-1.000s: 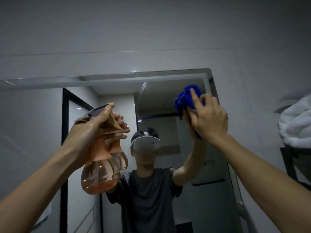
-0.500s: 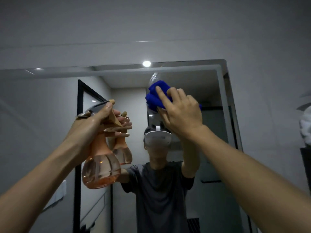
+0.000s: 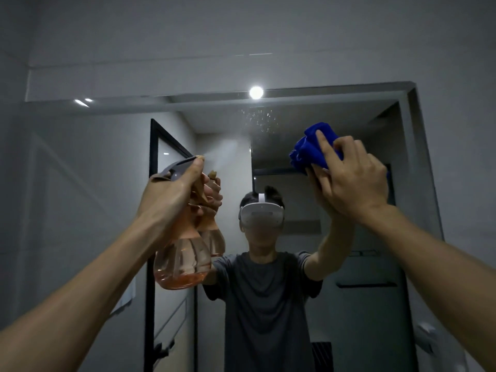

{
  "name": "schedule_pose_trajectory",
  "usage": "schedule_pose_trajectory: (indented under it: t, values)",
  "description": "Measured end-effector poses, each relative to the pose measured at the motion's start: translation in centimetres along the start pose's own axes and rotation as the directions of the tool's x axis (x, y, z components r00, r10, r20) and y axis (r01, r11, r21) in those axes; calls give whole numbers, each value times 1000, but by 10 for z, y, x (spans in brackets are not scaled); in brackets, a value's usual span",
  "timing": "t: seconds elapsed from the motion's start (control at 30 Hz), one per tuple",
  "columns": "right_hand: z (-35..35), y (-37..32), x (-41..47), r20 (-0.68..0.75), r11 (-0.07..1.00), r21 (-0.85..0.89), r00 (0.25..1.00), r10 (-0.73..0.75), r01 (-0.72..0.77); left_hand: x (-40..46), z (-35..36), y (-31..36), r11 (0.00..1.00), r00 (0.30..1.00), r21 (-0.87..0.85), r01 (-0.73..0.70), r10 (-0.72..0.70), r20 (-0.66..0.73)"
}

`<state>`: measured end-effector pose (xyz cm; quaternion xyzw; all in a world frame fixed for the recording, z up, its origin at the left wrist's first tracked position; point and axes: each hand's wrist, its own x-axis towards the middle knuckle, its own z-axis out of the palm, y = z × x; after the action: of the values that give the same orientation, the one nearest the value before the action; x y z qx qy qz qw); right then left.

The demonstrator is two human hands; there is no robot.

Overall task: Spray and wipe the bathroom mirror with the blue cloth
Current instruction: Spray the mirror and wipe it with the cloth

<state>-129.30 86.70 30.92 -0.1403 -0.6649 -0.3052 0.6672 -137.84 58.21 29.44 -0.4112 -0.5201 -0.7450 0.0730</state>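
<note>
Bottle (image 3: pixel 182 261) nearest, orange and see-through, gripped round neck and trigger by left hand (image 3: pixel 171 200). Liquid only in the bottom of the bulb, so probably light and apt to slosh; smooth plastic, likely slippery once wet, best held exactly there at the narrow neck under the trigger head. Nozzle aimed up and right, with a thin mist (image 3: pixel 228 149) leaving it toward the glass.

Blue cloth (image 3: pixel 312 150) further out, bunched into a soft wad under right hand (image 3: pixel 351 181), fingers (image 3: pixel 324 149) spread over it and pressing it flat to mirror (image 3: pixel 349 124) near the top right corner. Limp and compressible; liable to unfold or slide from under the palm unless kept bunched. No strength needed, only even pressure.

Droplets (image 3: pixel 257 119) speckled on the glass just under the top edge, left of the cloth and apart from it. Glass rigid and fragile, slick where wet.

Room for moving: short reach leftward from cloth to the sprayed patch, unobstructed. Top edge close above, right edge and its dark frame (image 3: pixel 418 157) just beside the hand, so little travel that way. Wide open glass below and to the left. Bottle held well apart from the cloth hand, though a long leftward sweep probably brings the two near.
</note>
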Motion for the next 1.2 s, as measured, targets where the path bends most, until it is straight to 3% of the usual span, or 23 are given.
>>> schedule_pose_trajectory:
  t: [0.27, 0.47, 0.53, 0.6, 0.73, 0.87, 0.97, 1.07, 1.13, 1.2]
  values:
    - [0, -7, 1, 3, 997, 5, 997, 73, -73, 6, -23, 1, 999, 999, -32, 11, -10, 30]
    - [-5, -53, 39, -7, 920, 125, 927, 375, -372, 10, -44, 9, 1000, 999, 12, 10, -11, 41]
    - [-7, -86, 61, 31, 894, 175, 909, 415, -413, 9, -53, 14, 999, 999, 41, -11, 9, 47]
    - [-10, -128, 75, 39, 925, 201, 946, 323, -324, 9, -66, 19, 991, 997, 117, -69, 66, 28]
    - [-9, -197, 56, 0, 978, 206, 1000, -26, 26, 10, -94, 29, 976, 995, 193, -101, 100, 15]
    - [-3, -203, 21, -39, 908, 210, 931, -364, 364, 10, -104, 28, 977, 997, 195, -80, 83, -8]
    - [0, -168, 12, -56, 867, 177, 884, -463, 466, 8, -100, 22, 984, 999, 171, -47, 47, 6]
    - [2, -118, 12, -86, 939, 107, 944, -318, 326, 9, -95, 18, 988, 999, 150, -38, 34, 29]
    - [3, -79, 21, -79, 994, 62, 994, -80, 85, 12, -93, 19, 988, 998, 143, -51, 47, 36]
    - [0, -47, 37, -43, 983, 14, 982, 182, -182, 14, -92, 21, 989, 998, 134, -59, 54, 40]
